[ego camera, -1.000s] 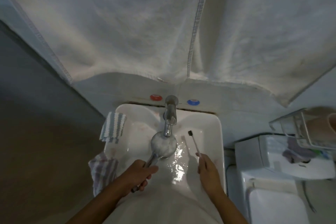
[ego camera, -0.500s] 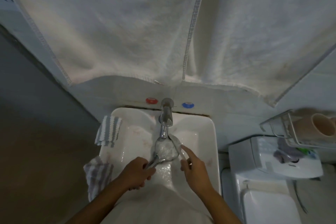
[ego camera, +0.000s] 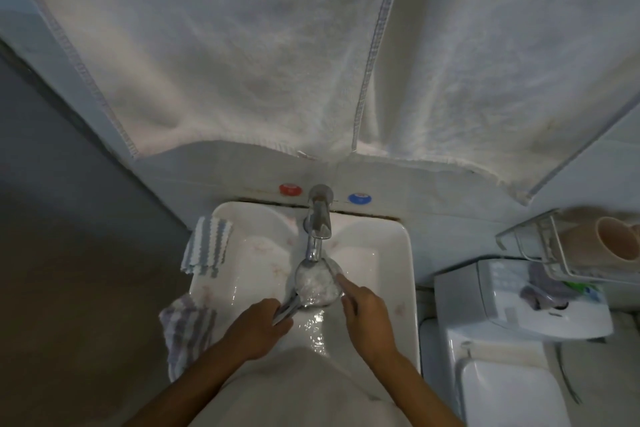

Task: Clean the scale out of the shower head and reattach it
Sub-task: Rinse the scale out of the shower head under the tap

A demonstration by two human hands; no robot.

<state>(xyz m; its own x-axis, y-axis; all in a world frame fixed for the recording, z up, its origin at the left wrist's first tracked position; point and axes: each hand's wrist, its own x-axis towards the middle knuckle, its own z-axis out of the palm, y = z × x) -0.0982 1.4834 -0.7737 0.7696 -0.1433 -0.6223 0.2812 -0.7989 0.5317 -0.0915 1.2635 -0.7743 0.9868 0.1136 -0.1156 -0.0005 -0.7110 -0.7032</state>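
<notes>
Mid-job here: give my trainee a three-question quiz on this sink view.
1. True or false: the left hand grips the shower head by its handle.
2. Where is the shower head's face? A) under the tap B) on the toilet C) in the wire rack
3. Fill in: the right hand reaches one finger to the shower head's ____ edge.

Key: 1 true; 2 A; 3 right.

Striped cloths (ego camera: 207,246) on sink rim; towel (ego camera: 242,45) above.
</notes>
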